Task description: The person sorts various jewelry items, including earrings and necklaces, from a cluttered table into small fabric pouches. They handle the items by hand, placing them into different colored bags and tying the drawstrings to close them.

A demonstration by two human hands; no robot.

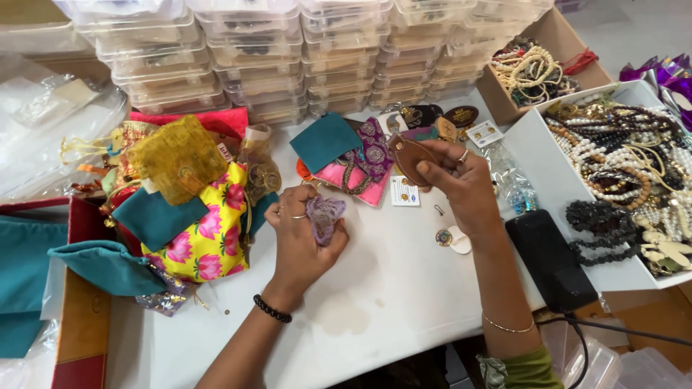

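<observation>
White tabletop (404, 288) spreads out nearest me, the biggest thing in view, with my forearms laid across it. Far across it stand rows of stacked clear plastic boxes (288, 65). At the right sits a white tray (537, 162) heaped with bead necklaces, and beyond it a cardboard box (559, 36) of more beads. At the left lies a pile of cloth pouches (184, 209), yellow with pink flowers, teal and gold. A black device (551, 259) with a cord lies near right.

As I judge it, I am pairing a small piece with a pouch. My left hand (303, 238) is closed around a small lilac mesh pouch (324, 216), gripping it near the middle of the tabletop. My right hand (461, 180) pinches a brown oval piece (412, 157) between thumb and fingers, held just above the tabletop, a little far and right of the pouch.

The oval piece has its long axis running from far left to near right, its broad face tilted up toward me. The pouch stands roughly upright in my fist, its bunched top pointing far; I cannot tell whether its mouth is open. A next move would call for spreading that mouth and lining the oval's narrow end with it.
</observation>
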